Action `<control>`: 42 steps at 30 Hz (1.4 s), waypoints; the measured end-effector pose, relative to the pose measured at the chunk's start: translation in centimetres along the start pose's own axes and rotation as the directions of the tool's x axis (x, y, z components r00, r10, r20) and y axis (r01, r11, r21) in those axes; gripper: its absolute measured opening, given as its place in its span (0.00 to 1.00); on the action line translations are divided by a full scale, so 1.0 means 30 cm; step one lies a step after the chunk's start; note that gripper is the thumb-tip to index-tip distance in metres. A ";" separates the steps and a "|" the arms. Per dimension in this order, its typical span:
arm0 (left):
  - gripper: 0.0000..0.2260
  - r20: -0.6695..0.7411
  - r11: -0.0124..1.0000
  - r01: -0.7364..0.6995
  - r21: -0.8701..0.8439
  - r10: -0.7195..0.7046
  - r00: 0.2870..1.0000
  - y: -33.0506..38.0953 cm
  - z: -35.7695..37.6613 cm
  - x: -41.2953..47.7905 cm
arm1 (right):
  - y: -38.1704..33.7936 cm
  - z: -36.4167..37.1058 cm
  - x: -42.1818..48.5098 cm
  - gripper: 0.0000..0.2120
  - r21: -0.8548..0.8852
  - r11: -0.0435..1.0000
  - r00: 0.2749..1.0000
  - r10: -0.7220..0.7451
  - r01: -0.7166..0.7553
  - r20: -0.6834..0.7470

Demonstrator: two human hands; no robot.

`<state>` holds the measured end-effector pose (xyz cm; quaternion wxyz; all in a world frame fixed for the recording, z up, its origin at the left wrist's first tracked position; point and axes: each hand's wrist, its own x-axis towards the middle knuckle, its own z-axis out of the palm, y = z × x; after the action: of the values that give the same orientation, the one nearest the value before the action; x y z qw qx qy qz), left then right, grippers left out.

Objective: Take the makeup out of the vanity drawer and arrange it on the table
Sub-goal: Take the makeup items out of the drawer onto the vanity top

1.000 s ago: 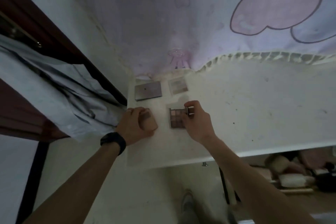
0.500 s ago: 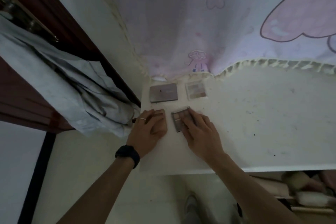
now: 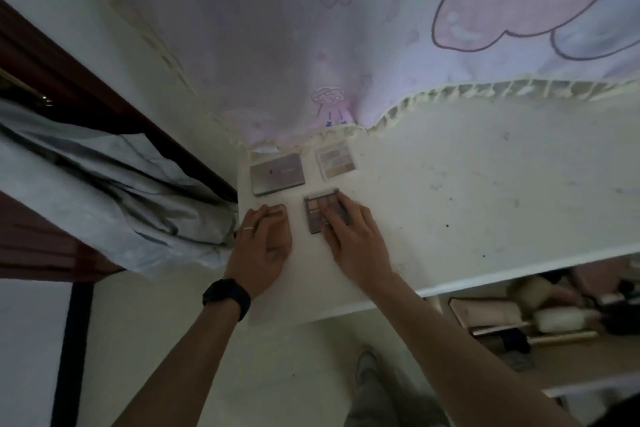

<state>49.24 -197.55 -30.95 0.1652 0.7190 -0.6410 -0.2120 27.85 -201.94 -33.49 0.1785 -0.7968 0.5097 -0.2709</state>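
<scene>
Table (image 3: 485,191): white top, with both hands working its near left corner.

Vanity drawer (image 3: 581,357): open below the table edge, off to the right of the right hand and nearer the person. There's more stuff inside, too dark to identify.

Right hand (image 3: 349,239): fingers straight and spread flat on the multi-pan eyeshadow palette (image 3: 317,215). It's pressing, not gripping.

Left hand (image 3: 259,246): fingers laid flat over a small pinkish compact (image 3: 277,209). The compact is mostly hidden; only its far edge shows past the fingertips.

Beyond the left fingertips is a closed mauve palette (image 3: 277,173). Beyond the right fingertips is a clear-lidded palette (image 3: 336,163). All four pieces sit apart in a rough two-by-two grid.

My read of the step: squaring up the front row.
- Slide with flat fingers, don't lift.
- The eyeshadow palette looks slightly rotated, so nudge its near end until its edges run parallel with the clear-lidded one beyond it.
- Match the gap between the two hands' pieces to the gap in the back row.
- Press lightly and keep fingertips on the frame, in case the pans are uncovered.

After that, back to the drawer.
</scene>
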 end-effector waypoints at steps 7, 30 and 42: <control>0.28 -0.026 0.988 -0.051 0.144 0.055 0.998 0.198 0.040 -0.052 | -0.001 -0.151 -0.141 0.15 0.234 0.967 0.990 0.122 -0.100 -0.077; 0.28 0.611 0.869 -0.318 0.380 0.022 0.791 0.884 0.884 -0.201 | 0.607 -0.549 -0.979 0.07 -0.305 0.770 0.827 0.540 -0.560 -0.154; 0.13 0.580 0.965 -0.263 -0.024 0.227 0.782 0.967 0.746 -0.235 | 0.856 -0.630 -0.717 0.28 -0.497 0.677 0.586 0.729 -0.543 0.354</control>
<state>12.36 -193.37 -34.66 -0.0322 0.5356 -0.7544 -0.3782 -9.31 -193.24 -38.32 0.2578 -0.6155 0.7328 0.1330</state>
